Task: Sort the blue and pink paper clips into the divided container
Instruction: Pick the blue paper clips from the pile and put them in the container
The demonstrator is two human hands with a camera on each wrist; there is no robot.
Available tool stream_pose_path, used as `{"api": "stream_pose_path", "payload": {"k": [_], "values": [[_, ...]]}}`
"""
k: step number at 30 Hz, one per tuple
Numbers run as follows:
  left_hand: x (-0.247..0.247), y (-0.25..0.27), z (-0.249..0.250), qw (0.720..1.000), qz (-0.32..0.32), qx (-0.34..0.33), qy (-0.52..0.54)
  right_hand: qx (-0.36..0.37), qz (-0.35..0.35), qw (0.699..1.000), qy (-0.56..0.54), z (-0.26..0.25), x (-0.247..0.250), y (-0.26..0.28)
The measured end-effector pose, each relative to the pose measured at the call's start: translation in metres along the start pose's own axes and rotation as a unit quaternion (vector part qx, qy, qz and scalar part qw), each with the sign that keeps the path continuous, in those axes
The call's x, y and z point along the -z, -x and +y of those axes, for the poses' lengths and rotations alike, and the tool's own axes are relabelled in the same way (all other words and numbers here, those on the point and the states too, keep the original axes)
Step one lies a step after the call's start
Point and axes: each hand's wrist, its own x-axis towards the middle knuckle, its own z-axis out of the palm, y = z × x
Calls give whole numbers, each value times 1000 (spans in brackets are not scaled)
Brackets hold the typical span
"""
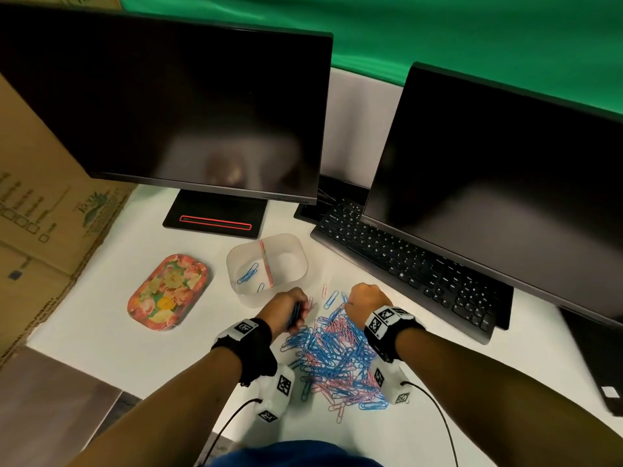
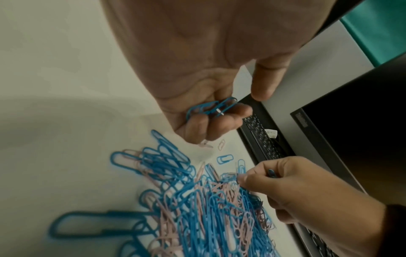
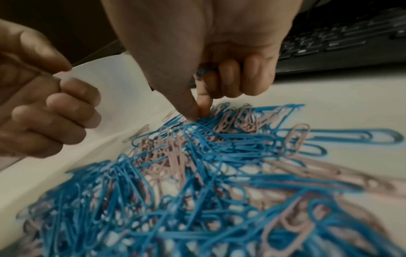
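Note:
A heap of blue and pink paper clips [image 1: 333, 355] lies on the white desk, also filling the right wrist view [image 3: 197, 173]. The clear divided container [image 1: 268, 267] stands just beyond it, with a pink divider [image 1: 266, 262] and a few blue clips [image 1: 248, 273] in its left half. My left hand [image 1: 290, 310] hovers at the heap's left edge, fingers curled round a bunch of blue clips [image 2: 211, 107]. My right hand [image 1: 362, 303] is at the heap's far edge, thumb and forefinger pinching into the pile [image 3: 198, 113], with blue clips [image 3: 207, 70] tucked under its curled fingers.
A floral tray [image 1: 168, 293] sits left of the container. A black keyboard [image 1: 411, 264] and two dark monitors [image 1: 168, 106] stand behind and to the right. A cardboard box [image 1: 40, 203] borders the left. A few stray clips [image 1: 332, 298] lie between my hands.

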Motion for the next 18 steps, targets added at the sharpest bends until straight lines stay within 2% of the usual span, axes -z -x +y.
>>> {"api": "stream_pose_path", "payload": {"k": [5,7,9,13,18], "values": [[6,11,10,998,-27,-12,51,1,8,993,-115,8,4,3],[12,19,17,995,-30,-26,88,20,16,980,-196,13,5,3],[20,28,26,992,-19,-44,113,53,-6,959,-277,9,11,6],[44,39,43,985,53,-67,148,130,-109,919,-356,-33,33,26],[73,37,58,972,160,-55,164,160,-140,922,-323,-107,42,28]]}}
